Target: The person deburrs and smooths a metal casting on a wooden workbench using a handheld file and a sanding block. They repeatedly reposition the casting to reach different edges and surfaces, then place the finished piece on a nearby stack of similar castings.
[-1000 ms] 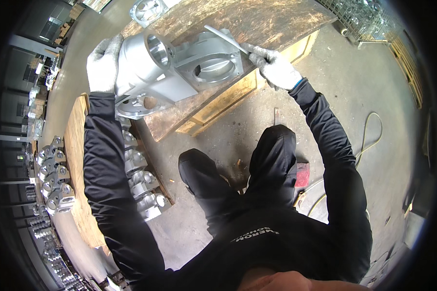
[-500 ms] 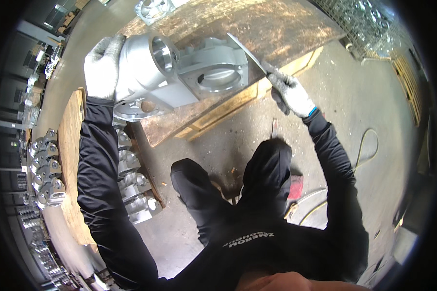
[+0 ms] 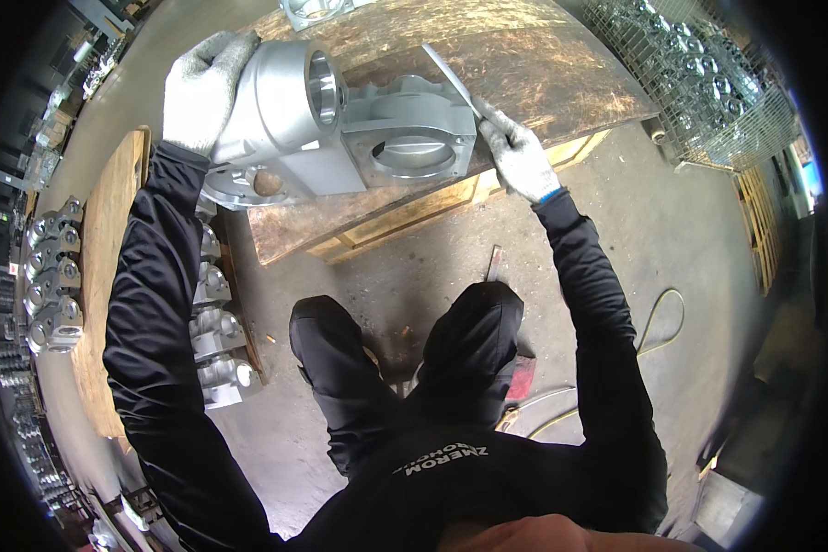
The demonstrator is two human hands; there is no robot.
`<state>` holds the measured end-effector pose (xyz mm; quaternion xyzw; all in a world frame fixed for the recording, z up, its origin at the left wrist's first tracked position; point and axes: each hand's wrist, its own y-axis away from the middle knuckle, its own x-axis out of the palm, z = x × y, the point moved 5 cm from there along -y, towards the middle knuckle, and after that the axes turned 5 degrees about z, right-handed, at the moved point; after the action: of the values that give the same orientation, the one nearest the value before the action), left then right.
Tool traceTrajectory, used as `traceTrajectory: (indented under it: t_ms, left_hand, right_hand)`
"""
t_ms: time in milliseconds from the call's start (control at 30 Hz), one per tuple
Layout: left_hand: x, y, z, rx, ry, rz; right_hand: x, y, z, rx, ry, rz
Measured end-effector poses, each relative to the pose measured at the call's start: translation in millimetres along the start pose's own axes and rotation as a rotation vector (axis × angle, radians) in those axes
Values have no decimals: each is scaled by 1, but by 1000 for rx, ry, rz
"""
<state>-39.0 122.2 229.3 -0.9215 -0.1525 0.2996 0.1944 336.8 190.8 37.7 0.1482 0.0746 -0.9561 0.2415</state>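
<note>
A large silver-grey metal casting (image 3: 281, 101) with round bored openings lies on the worn wooden workbench (image 3: 543, 78). My left hand (image 3: 202, 97), in a pale knit glove, is closed over the casting's left end. My right hand (image 3: 522, 158), gloved alike, grips a long thin grey flat file (image 3: 448, 72). The file slants up and left behind the casting's right flanged end, beside its edge. From this angle I cannot tell whether the file touches the metal. Part of the handle end is hidden in my fingers.
Another casting (image 3: 313, 11) sits at the bench's far edge. A wire basket of shiny metal parts (image 3: 708, 92) stands at right, near a wooden pallet (image 3: 754, 230). Rows of castings (image 3: 55, 285) flank a wooden board (image 3: 101, 313) at left. A hose (image 3: 658, 322) lies on the floor.
My right hand and the file have come left, closer to the casting's right end. My left hand keeps its grip on the casting. The whole view has shifted and turned slightly.
</note>
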Motion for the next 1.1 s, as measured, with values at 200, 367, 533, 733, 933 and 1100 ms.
traceTrajectory:
  t_ms: [200,367,533,733,933,1100]
  left_hand:
    - [-1,0,-1,56,25,30]
    - [-2,1,-1,85,21,17]
    - [2,0,0,25,51,22]
    - [0,3,-5,48,27,-7]
    - [2,8,-6,-53,6,-3]
    - [0,40,-21,41,27,-73]
  right_hand:
    - [-3,-14,-20,76,-180,-5]
    - [6,-17,-18,158,-610,130]
    - [6,-29,-20,-28,-398,62]
    - [9,-48,-44,-115,-102,-122]
    - [7,-56,-50,-187,-134,-106]
    - [-1,-51,-51,120,-607,-166]
